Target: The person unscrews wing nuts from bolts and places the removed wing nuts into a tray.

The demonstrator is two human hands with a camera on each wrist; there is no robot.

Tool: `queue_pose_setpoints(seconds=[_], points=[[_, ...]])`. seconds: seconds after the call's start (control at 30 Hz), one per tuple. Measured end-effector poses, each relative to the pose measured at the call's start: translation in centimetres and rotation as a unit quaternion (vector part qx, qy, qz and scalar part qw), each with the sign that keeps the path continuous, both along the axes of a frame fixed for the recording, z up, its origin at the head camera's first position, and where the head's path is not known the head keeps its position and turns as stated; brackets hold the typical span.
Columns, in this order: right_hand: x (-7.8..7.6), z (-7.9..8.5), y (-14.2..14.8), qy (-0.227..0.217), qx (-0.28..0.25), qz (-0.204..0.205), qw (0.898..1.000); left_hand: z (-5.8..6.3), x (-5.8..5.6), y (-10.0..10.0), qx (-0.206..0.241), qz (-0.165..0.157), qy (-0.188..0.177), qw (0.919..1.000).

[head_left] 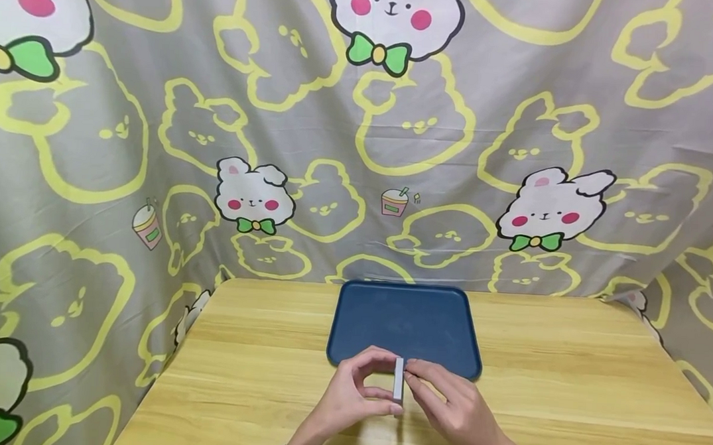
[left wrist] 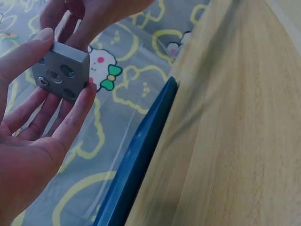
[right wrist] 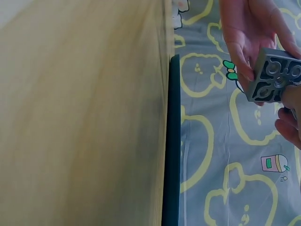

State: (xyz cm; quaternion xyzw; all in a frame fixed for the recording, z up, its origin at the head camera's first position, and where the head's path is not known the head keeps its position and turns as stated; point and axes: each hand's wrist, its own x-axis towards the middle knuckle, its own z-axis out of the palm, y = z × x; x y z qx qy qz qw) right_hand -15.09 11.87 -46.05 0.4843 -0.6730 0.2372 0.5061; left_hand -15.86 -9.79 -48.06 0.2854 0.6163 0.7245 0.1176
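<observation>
A square grey metal plate [head_left: 399, 381] stands on edge, held by my left hand [head_left: 349, 391] with the thumb on the near edge and fingers on the far one. In the left wrist view its flat face [left wrist: 61, 73] shows several holes, with a screw head [left wrist: 43, 81] in one corner hole. The right wrist view shows the recessed, ribbed face [right wrist: 269, 75]. At that face my right hand [head_left: 453, 399] has its fingertips together at one corner, pinching a small metal part that they mostly hide.
A blue tray [head_left: 406, 321] lies on the wooden table [head_left: 255, 351], just beyond the hands. Behind and at the sides hangs a grey curtain [head_left: 312, 134] printed with cartoon animals.
</observation>
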Motion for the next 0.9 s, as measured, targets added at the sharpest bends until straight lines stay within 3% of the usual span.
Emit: queue_pose_setpoints(seconds=[0.07, 0.13, 0.2, 0.23, 0.3, 0.4, 0.53, 0.6, 0.63, 0.7, 0.8, 0.9], points=[[0.0, -0.3, 0.2, -0.037, -0.005, 0.000, 0.999, 0.0, 0.0, 0.0, 0.000, 0.004, 0.000, 1.0000], [0.0, -0.7, 0.5, -0.113, -0.023, 0.010, 0.993, -0.1, -0.1, 0.0, 0.002, 0.011, -0.001, 0.9999], [0.2, -0.9, 0.8, -0.228, -0.055, 0.029, 0.972, -0.2, -0.1, -0.1, 0.004, 0.016, -0.002, 0.9999], [0.2, -1.0, 1.0, -0.289, -0.076, 0.042, 0.953, -0.3, -0.1, -0.1, 0.004, 0.018, -0.004, 0.9998], [0.4, -0.9, 1.2, -0.406, -0.120, 0.069, 0.903, -0.3, -0.1, -0.1, 0.005, 0.020, -0.006, 0.9998], [0.5, -0.7, 1.5, -0.562, -0.164, 0.091, 0.806, -0.2, -0.1, -0.1, 0.004, 0.020, -0.003, 0.9998], [0.4, -0.6, 1.6, -0.703, -0.190, 0.111, 0.676, -0.2, 0.1, 0.0, -0.007, 0.021, 0.014, 0.9997], [0.3, -0.7, 1.6, -0.741, -0.194, 0.132, 0.630, -0.3, 0.2, 0.1, -0.010, 0.020, 0.029, 0.9993], [0.3, -0.8, 1.7, -0.754, -0.198, 0.142, 0.609, -0.4, 0.2, 0.2, -0.010, 0.019, 0.038, 0.9990], [0.3, -0.9, 1.7, -0.771, -0.204, 0.163, 0.581, -0.5, 0.3, 0.3, -0.010, 0.017, 0.051, 0.9985], [0.3, -1.0, 1.8, -0.784, -0.215, 0.182, 0.554, -0.5, 0.4, 0.4, -0.017, 0.016, 0.063, 0.9978], [0.3, -1.1, 1.9, -0.791, -0.223, 0.186, 0.539, -0.4, 0.4, 0.5, -0.034, 0.016, 0.056, 0.9977]])
